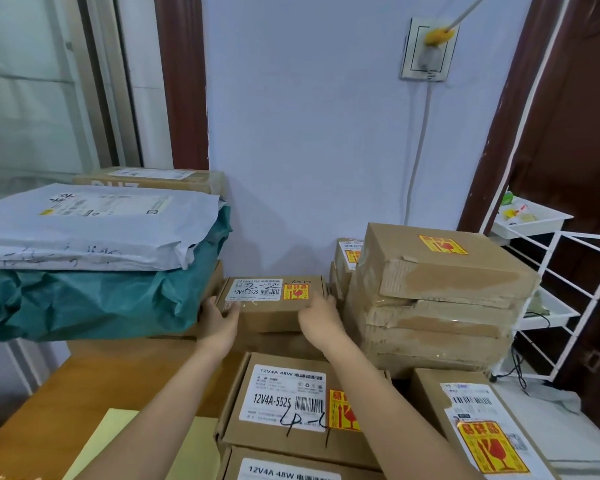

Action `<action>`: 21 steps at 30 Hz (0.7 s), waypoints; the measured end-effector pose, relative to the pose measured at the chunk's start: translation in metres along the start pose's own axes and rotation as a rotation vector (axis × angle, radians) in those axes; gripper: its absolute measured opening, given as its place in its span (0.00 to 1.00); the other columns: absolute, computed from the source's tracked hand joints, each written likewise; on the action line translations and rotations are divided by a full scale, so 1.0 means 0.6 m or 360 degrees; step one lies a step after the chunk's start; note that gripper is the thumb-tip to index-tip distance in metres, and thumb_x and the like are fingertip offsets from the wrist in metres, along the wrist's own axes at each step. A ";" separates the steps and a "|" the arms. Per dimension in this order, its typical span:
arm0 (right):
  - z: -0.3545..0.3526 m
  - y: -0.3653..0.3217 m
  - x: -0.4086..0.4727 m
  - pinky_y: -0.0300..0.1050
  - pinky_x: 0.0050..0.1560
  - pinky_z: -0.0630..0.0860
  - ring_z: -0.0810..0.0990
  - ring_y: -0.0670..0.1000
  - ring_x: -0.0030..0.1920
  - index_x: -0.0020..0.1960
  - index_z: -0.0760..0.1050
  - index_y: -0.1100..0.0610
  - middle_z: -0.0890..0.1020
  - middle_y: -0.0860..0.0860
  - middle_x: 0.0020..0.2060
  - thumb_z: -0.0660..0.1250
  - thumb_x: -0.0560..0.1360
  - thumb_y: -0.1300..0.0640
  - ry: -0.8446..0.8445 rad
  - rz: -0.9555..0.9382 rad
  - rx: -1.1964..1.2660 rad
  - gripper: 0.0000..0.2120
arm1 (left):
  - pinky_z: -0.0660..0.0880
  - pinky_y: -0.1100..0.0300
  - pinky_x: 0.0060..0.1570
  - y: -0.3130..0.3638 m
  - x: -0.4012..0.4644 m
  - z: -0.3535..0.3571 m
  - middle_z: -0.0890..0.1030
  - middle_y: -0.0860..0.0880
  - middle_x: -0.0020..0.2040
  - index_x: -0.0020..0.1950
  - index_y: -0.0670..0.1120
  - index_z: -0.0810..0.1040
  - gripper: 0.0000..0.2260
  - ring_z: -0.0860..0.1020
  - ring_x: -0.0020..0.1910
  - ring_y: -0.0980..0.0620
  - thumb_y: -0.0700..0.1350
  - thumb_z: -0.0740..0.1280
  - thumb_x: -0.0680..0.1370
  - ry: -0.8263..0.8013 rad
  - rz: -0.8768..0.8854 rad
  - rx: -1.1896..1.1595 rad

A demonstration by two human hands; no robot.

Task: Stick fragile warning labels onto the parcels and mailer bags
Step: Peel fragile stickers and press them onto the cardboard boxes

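While both hands grip its near corners, the small parcel (272, 303) sits at the back, between the green mailer bag (94, 299) and the taped box stack (437, 299). Left hand (219, 320) and right hand (321, 318) curl around its edges. A fragile label (296, 292) is stuck on its top.

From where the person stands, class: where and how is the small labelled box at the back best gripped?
Grip the small box by its two short ends, coming from the near side, as the left hand and right hand do. It lies flat between taller stacks, so only its near ends are reachable.
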State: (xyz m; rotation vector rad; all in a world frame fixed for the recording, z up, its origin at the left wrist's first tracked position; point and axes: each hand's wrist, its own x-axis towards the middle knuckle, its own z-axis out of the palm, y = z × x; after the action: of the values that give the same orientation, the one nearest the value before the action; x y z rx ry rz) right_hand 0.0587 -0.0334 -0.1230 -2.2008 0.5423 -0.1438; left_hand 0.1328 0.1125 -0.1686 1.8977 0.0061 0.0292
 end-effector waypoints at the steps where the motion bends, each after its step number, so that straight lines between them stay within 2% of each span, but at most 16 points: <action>1: 0.002 0.000 0.007 0.48 0.62 0.68 0.66 0.62 0.67 0.70 0.63 0.60 0.59 0.60 0.71 0.52 0.77 0.66 -0.0041 0.0035 -0.0030 0.22 | 0.64 0.52 0.65 -0.002 0.006 0.001 0.69 0.42 0.71 0.75 0.41 0.59 0.28 0.68 0.68 0.42 0.49 0.64 0.79 -0.0030 0.0019 0.0036; 4: 0.011 0.004 0.029 0.50 0.63 0.69 0.69 0.63 0.61 0.65 0.68 0.65 0.64 0.63 0.66 0.52 0.76 0.66 -0.0099 0.0111 -0.0070 0.19 | 0.66 0.53 0.65 -0.008 0.024 0.004 0.71 0.43 0.68 0.72 0.38 0.62 0.31 0.70 0.67 0.43 0.48 0.71 0.75 -0.0122 0.0086 0.0153; 9: 0.029 0.009 0.066 0.57 0.67 0.68 0.66 0.64 0.68 0.65 0.69 0.64 0.63 0.63 0.69 0.53 0.76 0.64 -0.0052 0.0116 -0.0072 0.19 | 0.68 0.48 0.66 -0.021 0.059 0.012 0.69 0.40 0.70 0.73 0.40 0.60 0.38 0.69 0.68 0.42 0.54 0.73 0.72 -0.0131 0.0151 0.0381; 12: 0.027 0.007 0.069 0.56 0.73 0.57 0.53 0.63 0.75 0.71 0.64 0.62 0.50 0.63 0.75 0.52 0.78 0.64 -0.0043 0.0105 -0.0144 0.21 | 0.67 0.48 0.66 -0.019 0.072 0.020 0.68 0.40 0.70 0.74 0.40 0.60 0.39 0.69 0.68 0.41 0.55 0.73 0.71 -0.0084 0.0156 0.0422; 14: 0.027 0.011 0.075 0.55 0.74 0.51 0.46 0.62 0.76 0.75 0.58 0.61 0.42 0.61 0.76 0.51 0.79 0.64 -0.0042 0.0086 -0.0179 0.24 | 0.66 0.48 0.67 -0.018 0.081 0.027 0.67 0.40 0.70 0.74 0.40 0.59 0.40 0.68 0.68 0.41 0.56 0.73 0.71 -0.0061 0.0157 0.0428; 21: 0.028 0.013 0.106 0.54 0.74 0.52 0.43 0.59 0.77 0.78 0.50 0.55 0.37 0.55 0.77 0.51 0.79 0.66 0.0003 0.0041 -0.0223 0.29 | 0.67 0.47 0.66 -0.015 0.116 0.050 0.67 0.39 0.70 0.74 0.39 0.60 0.41 0.68 0.68 0.40 0.58 0.73 0.70 -0.0003 0.0162 0.0516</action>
State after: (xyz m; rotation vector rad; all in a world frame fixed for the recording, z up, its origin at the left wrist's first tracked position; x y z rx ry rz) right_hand 0.1178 -0.0528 -0.1447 -2.3286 0.5972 -0.0972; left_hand 0.2034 0.0880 -0.1855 2.2207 -0.0921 0.1006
